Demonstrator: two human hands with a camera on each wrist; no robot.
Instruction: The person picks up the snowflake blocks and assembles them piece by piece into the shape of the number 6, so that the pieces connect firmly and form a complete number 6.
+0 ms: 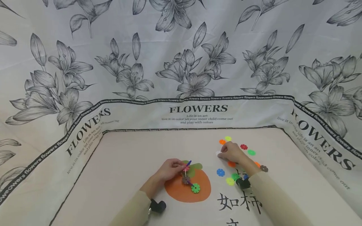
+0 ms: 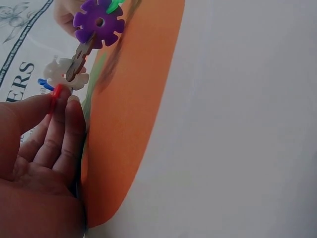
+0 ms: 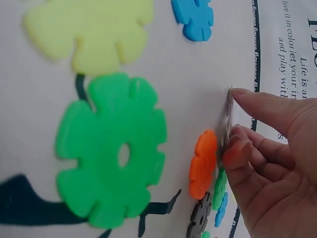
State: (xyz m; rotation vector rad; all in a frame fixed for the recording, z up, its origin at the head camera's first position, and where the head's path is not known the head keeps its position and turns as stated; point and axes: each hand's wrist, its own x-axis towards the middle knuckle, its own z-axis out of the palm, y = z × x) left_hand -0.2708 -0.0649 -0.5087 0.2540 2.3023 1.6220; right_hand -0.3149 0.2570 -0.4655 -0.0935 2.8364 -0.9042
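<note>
My left hand [image 1: 170,170] pinches a red notched plastic disc [image 2: 54,98] between thumb and fingertips. Slotted onto it is a linked chain of similar discs: blue [image 2: 45,84], white [image 2: 58,70], brown [image 2: 78,60], purple [image 2: 90,24] and green [image 1: 195,188]. The chain hangs over the printed orange persimmon [image 1: 188,194] on the cloth. Farther right and forward, my right hand [image 1: 233,153] holds a white disc [image 1: 218,153] between thumb and fingers, and it appears edge-on in the right wrist view.
Loose discs lie around the right hand: orange [image 1: 222,142], yellow [image 1: 227,138], red [image 1: 244,146], green [image 1: 251,152], brown [image 1: 264,168] and blue [image 1: 221,172] among them. Flower-printed cloth [image 1: 198,116] rises at the back and sides. Dark wrist devices [image 1: 158,206] sit at both cuffs.
</note>
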